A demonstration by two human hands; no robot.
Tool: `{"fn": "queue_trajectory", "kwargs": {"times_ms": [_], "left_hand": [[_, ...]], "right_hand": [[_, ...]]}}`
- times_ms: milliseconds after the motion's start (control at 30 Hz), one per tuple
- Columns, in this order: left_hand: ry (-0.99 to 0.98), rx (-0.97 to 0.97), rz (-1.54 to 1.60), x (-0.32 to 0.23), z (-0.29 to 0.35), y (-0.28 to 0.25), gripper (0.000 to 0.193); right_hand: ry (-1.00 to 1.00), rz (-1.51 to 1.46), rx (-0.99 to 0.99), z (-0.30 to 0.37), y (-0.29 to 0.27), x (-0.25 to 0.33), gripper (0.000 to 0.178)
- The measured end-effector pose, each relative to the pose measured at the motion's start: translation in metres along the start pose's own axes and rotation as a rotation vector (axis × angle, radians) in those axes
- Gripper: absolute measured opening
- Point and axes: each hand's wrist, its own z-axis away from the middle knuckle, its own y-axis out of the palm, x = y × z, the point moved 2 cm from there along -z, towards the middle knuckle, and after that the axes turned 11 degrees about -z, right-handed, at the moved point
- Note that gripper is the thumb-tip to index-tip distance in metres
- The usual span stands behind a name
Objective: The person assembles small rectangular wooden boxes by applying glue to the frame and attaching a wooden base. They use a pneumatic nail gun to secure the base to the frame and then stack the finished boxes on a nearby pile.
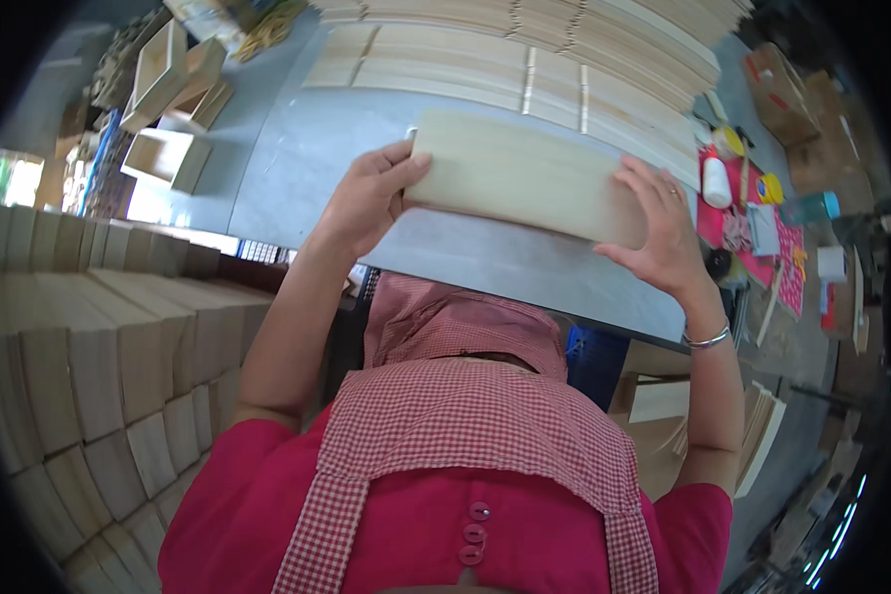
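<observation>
A pale wooden board (515, 178), blurred by motion, is above the grey table in front of me. My left hand (378, 188) grips its left end, thumb on the near face and the other fingers mostly hidden behind. At the right end, my right hand (658, 223) has its fingers and thumb spread around the corner. Its fingertips are at the board's face and lower edge; whether they press on it I cannot tell. Beyond the board lie rows of thin wooden slats (445, 67) stacked side by side.
Open wooden boxes (166, 160) stand on the table's (287, 148) far left. To the right are a white bottle (716, 183), yellow-lidded jars (768, 188) and a teal container (812, 206) by a pink cloth (790, 262). Stacked wooden blocks (99, 366) rise on my left; cardboard boxes (777, 94) sit far right.
</observation>
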Motion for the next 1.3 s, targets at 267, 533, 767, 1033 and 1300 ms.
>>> {"fn": "queue_trajectory", "kwargs": {"times_ms": [267, 533, 767, 1033, 1300], "left_hand": [[0.177, -0.410, -1.176, 0.012, 0.027, -0.045, 0.039], [0.242, -0.470, -1.259, 0.021, 0.023, -0.024, 0.023], [0.403, -0.511, -1.310, 0.028, 0.017, -0.028, 0.017], [0.354, -0.497, -1.443, 0.030, 0.021, -0.026, 0.016], [0.448, -0.509, -1.460, 0.029, 0.020, -0.023, 0.013]], "right_hand": [[-0.004, -0.001, 0.036, -0.025, 0.022, -0.014, 0.086], [0.008, -0.002, 0.082, -0.035, 0.037, -0.019, 0.082], [0.028, -0.044, 0.121, -0.037, 0.052, -0.027, 0.082], [0.096, -0.056, 0.194, -0.043, 0.052, -0.023, 0.088], [0.029, -0.086, -0.160, -0.016, 0.045, -0.029, 0.060]]}}
